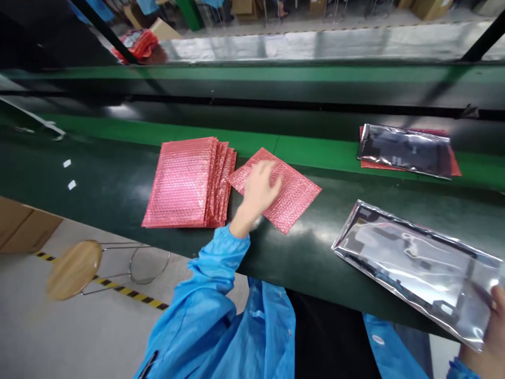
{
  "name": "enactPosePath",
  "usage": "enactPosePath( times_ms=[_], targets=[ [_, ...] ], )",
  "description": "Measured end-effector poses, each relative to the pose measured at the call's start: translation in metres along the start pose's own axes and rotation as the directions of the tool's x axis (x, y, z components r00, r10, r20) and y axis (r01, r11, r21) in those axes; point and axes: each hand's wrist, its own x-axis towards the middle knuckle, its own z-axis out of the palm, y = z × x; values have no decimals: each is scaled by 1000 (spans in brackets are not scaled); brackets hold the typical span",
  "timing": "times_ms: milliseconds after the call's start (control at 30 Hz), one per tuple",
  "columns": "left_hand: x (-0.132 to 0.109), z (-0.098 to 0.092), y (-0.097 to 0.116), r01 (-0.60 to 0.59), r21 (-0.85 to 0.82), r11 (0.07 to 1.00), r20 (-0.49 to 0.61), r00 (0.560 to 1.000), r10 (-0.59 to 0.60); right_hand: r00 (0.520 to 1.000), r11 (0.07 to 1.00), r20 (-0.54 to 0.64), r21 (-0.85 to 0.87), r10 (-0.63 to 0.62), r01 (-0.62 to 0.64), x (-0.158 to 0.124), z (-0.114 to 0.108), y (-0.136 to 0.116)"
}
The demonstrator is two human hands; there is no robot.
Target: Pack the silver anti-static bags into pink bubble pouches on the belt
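My left hand (260, 187) is over a single pink bubble-wrap bag (290, 197), fingers curved and thumb apart. It looks to be touching the bag, without a clear grip on it. This bag lies at an angle on the dark green bench. Just left of it rests a stack of pink bubble-wrap bags (181, 181). At the right edge, my right hand (493, 329) grips the corner of a large, shiny antistatic bag (418, 263) with a flat dark item inside. The bag is tilted, its far end towards the middle of the bench.
Farther back on the right, another shiny antistatic bag (406, 150) lies on pink bubble wrap. Small white scraps (71, 185) are on the bench at left. A wooden-topped stool (74, 269) stands on the floor. Red packaging (136, 45) sits beyond the back rail.
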Motion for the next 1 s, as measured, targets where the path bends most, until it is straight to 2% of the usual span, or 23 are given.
enactPosePath(
  times_ms=[100,167,233,333,400,500,667,767,867,1000],
  targets=[
    [-39,23,27,-48,-63,997,244,968,62,993,993,14,4,117,-117,-7,24,-4],
    [-57,35,31,-54,-70,996,297,952,72,984,985,46,4,172,-173,-15,37,-5],
    [-66,44,26,-62,-89,994,271,959,84,986,989,74,25,147,-149,-22,48,-5],
    [-67,49,18,-55,-130,990,194,978,79,997,999,72,25,37,-39,-25,61,-6],
    [-65,48,18,-17,-148,989,145,989,39,999,1000,54,10,-9,9,-25,68,-6],
    [-63,47,26,68,-135,989,102,993,-54,994,1000,106,-3,0,0,-28,76,-8],
    [-61,47,44,117,-45,992,140,984,-110,966,993,247,-101,82,-59,-41,89,-9],
    [-62,47,52,138,-43,990,156,979,-130,945,992,309,-100,107,-80,-45,99,-7],
    [-64,48,56,160,-90,983,156,977,-145,924,989,358,-109,136,-104,-41,108,-2],
    [-66,48,56,116,-125,985,222,971,-86,908,990,409,-134,90,-38,-27,116,7]
  ],
)
